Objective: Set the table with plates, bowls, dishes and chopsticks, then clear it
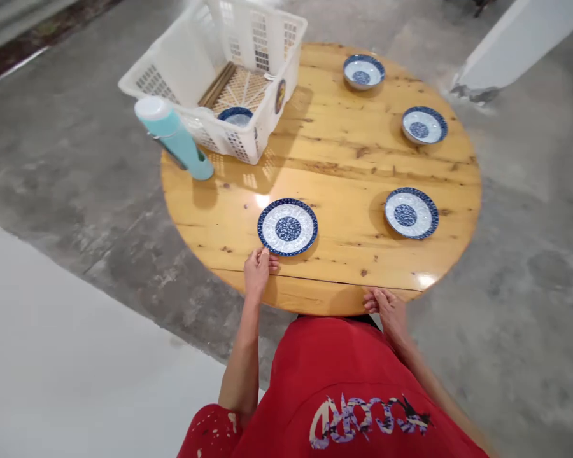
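Note:
A round blue-and-white plate (288, 229) is at the near left of the wooden table. My left hand (258, 270) is closed at its near-left rim, with the thumb at the edge and the fingers beside and below it. Over the table's near edge, my right hand (384, 308) has its fingers curled loosely together, and nothing shows in them. To the right lies a blue-and-white dish (411, 214), apart from both hands. Two matching bowls stand farther back, one bowl (424, 125) at the right and another bowl (363, 71) near the far edge.
A white plastic basket (229, 143) stands at the back left, holding wooden chopsticks (219, 84) and a blue-rimmed dish (236, 116). In front of it is a turquoise bottle-shaped container (179, 140). The round table (334, 184) stands on a concrete floor; a white pillar (510, 51) rises behind it.

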`<state>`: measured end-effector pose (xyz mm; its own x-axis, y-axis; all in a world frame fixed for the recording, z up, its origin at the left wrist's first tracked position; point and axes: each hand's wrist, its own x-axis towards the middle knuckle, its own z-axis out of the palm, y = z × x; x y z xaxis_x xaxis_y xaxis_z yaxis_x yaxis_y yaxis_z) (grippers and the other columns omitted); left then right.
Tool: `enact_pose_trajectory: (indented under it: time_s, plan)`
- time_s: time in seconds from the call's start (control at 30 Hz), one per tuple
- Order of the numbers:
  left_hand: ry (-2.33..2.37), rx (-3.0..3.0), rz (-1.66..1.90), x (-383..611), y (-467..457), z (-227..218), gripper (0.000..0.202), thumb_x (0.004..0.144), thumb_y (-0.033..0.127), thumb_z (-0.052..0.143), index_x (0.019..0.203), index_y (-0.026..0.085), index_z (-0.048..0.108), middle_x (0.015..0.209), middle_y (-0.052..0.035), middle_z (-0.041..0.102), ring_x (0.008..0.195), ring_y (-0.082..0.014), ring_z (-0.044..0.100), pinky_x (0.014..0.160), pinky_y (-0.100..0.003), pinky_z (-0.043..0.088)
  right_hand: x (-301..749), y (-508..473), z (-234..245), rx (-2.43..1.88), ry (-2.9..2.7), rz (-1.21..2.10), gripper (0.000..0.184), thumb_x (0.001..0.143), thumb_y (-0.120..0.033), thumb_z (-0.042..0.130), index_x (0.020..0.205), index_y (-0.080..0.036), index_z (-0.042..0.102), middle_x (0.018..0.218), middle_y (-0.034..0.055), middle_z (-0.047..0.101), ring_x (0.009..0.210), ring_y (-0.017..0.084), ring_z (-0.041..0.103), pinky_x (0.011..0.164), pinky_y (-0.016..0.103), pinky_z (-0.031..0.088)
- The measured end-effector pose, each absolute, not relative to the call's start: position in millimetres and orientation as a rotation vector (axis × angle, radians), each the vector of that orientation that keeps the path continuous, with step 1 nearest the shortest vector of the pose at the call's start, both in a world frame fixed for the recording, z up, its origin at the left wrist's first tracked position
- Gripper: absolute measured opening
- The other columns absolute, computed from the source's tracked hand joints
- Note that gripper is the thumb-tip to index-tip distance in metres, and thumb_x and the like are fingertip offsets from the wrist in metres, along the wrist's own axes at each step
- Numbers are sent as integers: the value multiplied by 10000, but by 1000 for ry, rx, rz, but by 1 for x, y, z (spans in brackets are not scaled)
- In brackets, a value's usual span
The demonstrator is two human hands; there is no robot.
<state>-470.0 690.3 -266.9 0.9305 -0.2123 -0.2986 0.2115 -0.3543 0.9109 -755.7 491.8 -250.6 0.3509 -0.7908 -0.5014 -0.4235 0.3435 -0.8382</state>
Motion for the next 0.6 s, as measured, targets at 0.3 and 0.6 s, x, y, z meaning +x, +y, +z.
enact_pose_trajectory:
  time_s: [0.3,0.6]
  plan:
    - [-43,1753,-595,-456,658,-272,166,860,346,549,842,181,547,655,30,634,555,-157,639,604,-307,576,-757,493,-252,-1233,1305,-389,374,740,-542,589,829,-180,617,668,5,681,479,114,597,436,207,438]
    - [-28,1851,-582,-453,656,-267,211,767,371,561,852,178,580,635,17,672,545,-190,661,640,-362,595,-773,468,-257,-1179,1281,-357,321,729,-502,569,768,-185,601,633,-4,663,450,119,587,422,211,418]
